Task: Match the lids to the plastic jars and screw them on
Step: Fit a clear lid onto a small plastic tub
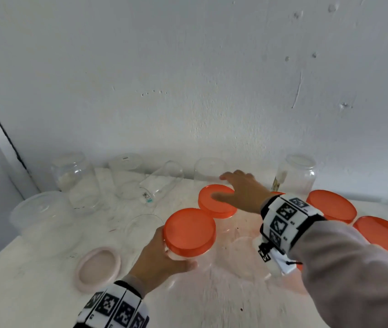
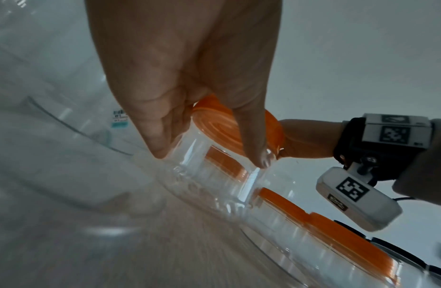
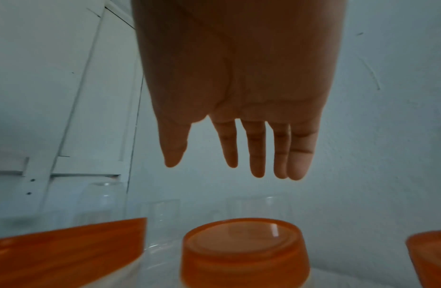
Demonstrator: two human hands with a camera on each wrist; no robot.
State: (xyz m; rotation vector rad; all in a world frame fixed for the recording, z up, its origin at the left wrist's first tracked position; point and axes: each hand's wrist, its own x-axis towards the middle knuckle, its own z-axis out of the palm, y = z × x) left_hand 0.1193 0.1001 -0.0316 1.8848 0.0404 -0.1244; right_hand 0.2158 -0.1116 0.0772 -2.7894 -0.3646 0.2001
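Left hand [image 1: 159,259] grips capped jar [image 1: 189,235] at 6 o'clock on tabletop [image 1: 34,292]. Right hand [image 1: 240,192], fingers straight and empty, hovers over second orange-lidded jar [image 1: 216,201] at 12. Judgement: set palm square, grip rim evenly, twist without tilting.

Orange lids among clear jars on a white table

We see a translucent orange lid [image 1: 189,230] on the clear jar [image 2: 214,169], a second orange lid [image 1: 214,201] behind it, and two more orange lids [image 1: 331,204] at the right. A pale pink lid [image 1: 98,268] lies on the white table [image 1: 34,292]. The other jars [image 1: 74,178] are colourless, one with a small white and teal label [image 1: 147,197]. Both wristbands [image 1: 283,216] carry black-and-white square markers; the wall [image 1: 188,67] is white.
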